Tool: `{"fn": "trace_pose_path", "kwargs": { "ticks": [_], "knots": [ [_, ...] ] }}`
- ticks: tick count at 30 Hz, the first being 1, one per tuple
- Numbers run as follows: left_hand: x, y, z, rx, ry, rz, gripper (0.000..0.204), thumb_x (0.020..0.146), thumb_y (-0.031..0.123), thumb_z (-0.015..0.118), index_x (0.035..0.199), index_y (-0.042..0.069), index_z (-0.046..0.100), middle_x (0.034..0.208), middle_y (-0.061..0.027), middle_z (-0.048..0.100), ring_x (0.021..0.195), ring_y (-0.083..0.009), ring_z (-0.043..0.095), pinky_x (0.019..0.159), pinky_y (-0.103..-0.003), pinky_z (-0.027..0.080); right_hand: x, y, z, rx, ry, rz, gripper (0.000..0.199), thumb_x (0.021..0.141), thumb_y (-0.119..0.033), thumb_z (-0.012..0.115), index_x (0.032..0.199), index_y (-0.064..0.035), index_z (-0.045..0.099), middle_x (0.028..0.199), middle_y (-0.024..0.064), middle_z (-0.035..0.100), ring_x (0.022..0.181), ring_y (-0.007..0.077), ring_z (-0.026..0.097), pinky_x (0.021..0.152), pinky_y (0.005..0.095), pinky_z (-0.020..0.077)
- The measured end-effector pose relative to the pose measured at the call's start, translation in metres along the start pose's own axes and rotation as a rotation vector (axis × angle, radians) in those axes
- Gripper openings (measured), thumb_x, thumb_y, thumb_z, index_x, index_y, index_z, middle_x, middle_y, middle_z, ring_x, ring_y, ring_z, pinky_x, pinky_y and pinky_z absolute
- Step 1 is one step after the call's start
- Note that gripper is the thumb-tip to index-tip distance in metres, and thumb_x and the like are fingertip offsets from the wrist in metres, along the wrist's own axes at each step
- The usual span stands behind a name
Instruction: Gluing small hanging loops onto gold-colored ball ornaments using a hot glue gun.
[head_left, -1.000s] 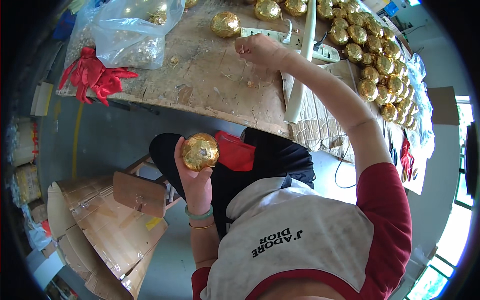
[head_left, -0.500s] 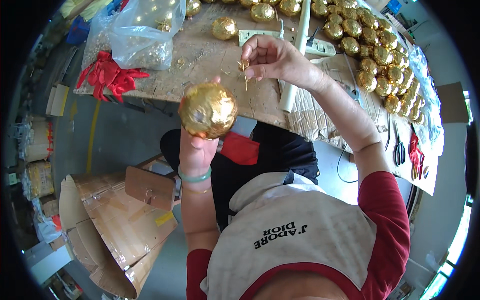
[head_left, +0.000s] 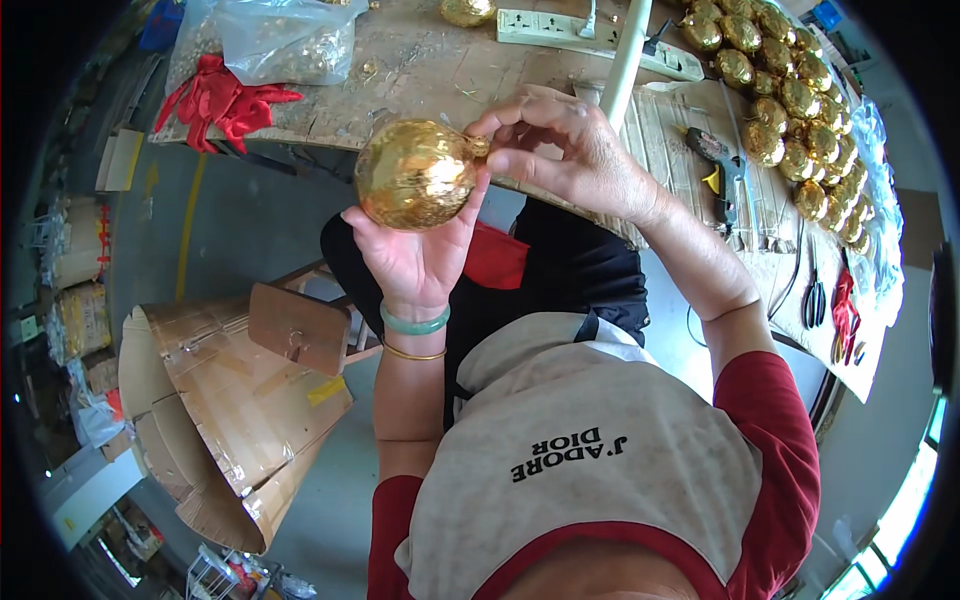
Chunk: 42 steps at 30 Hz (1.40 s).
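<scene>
A shiny ball wrapped in gold foil [head_left: 413, 177] rests in my left hand [head_left: 418, 258], whose palm and fingers cup it from below. At the ball's right side sits a small gold cap [head_left: 480, 147], touching the foil. My right hand [head_left: 575, 150] pinches this cap between thumb and fingers. A few left fingers are hidden behind the ball.
Red gloves [head_left: 228, 100] and plastic bags of small gold parts [head_left: 290, 45] lie on the table's left. Farther right are a power strip [head_left: 545, 30], a pale tube [head_left: 627, 60], a glue gun [head_left: 718, 170], scissors [head_left: 814, 300] and several gold balls [head_left: 800, 100].
My right hand has brought the small gold cap down to the ball's side. The left hand has turned the ball. The view has shifted, and the glue gun now shows more fully.
</scene>
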<state>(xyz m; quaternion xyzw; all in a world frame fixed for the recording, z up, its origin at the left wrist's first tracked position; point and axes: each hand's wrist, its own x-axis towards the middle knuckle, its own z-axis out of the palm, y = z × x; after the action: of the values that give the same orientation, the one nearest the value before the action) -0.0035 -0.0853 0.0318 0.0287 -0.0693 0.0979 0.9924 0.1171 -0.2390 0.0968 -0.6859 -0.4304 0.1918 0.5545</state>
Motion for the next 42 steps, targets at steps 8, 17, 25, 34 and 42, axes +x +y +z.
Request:
{"fn": "trace_pose_path", "kwargs": {
  "ticks": [8, 17, 25, 34, 42],
  "knots": [
    [-0.002, 0.006, 0.005, 0.090, 0.116, 0.056, 0.098, 0.072, 0.045, 0.082, 0.145, 0.006, 0.029, 0.147, -0.0236, 0.030, 0.140, -0.0455, 0.022, 0.117, -0.057, 0.023, 0.008, 0.006, -0.004, -0.272, 0.031, -0.205, 0.018, 0.085, -0.010, 0.070, 0.103, -0.0054, 0.071, 0.094, 0.0068, 0.070, 0.088, 0.0143, 0.066, 0.076, 0.0273, 0.0540],
    [0.002, 0.009, -0.008, -0.215, -0.013, -0.021, 0.096, 0.073, 0.053, 0.078, 0.144, 0.008, 0.032, 0.148, -0.0228, 0.031, 0.139, -0.0498, 0.020, 0.116, -0.056, 0.024, 0.009, 0.011, -0.012, -0.171, -0.019, -0.350, 0.014, 0.085, -0.008, 0.069, 0.099, -0.0045, 0.071, 0.093, 0.0080, 0.069, 0.089, 0.0191, 0.067, 0.077, 0.0286, 0.0536],
    [0.003, 0.009, -0.002, -0.165, 0.014, -0.027, 0.097, 0.075, 0.052, 0.077, 0.143, 0.000, 0.030, 0.145, -0.0226, 0.034, 0.138, -0.0477, 0.024, 0.116, -0.055, 0.025, 0.009, 0.010, -0.021, -0.330, -0.107, -0.307, 0.016, 0.081, -0.015, 0.075, 0.092, -0.0047, 0.069, 0.106, 0.0101, 0.066, 0.098, 0.0213, 0.064, 0.083, 0.0345, 0.0528],
    [0.000, 0.010, -0.004, -0.179, -0.015, 0.072, 0.091, 0.076, 0.053, 0.076, 0.144, 0.012, 0.033, 0.145, -0.0194, 0.036, 0.137, -0.0430, 0.030, 0.115, -0.057, 0.026, 0.024, 0.005, 0.007, -0.264, -0.021, -0.223, 0.027, 0.080, -0.008, 0.075, 0.106, -0.0064, 0.067, 0.108, 0.0086, 0.063, 0.101, 0.0199, 0.063, 0.088, 0.0339, 0.0529],
    [0.000, 0.020, 0.011, -0.015, -0.056, -0.079, 0.099, 0.072, 0.053, 0.079, 0.147, 0.012, 0.028, 0.152, -0.0242, 0.019, 0.138, -0.0455, 0.024, 0.112, -0.060, 0.029, 0.035, 0.023, 0.001, 0.369, -0.116, -0.019, 0.023, 0.087, -0.003, 0.067, 0.110, -0.0041, 0.065, 0.112, 0.0093, 0.064, 0.108, 0.0173, 0.061, 0.092, 0.0303, 0.0503]
  ]
}}
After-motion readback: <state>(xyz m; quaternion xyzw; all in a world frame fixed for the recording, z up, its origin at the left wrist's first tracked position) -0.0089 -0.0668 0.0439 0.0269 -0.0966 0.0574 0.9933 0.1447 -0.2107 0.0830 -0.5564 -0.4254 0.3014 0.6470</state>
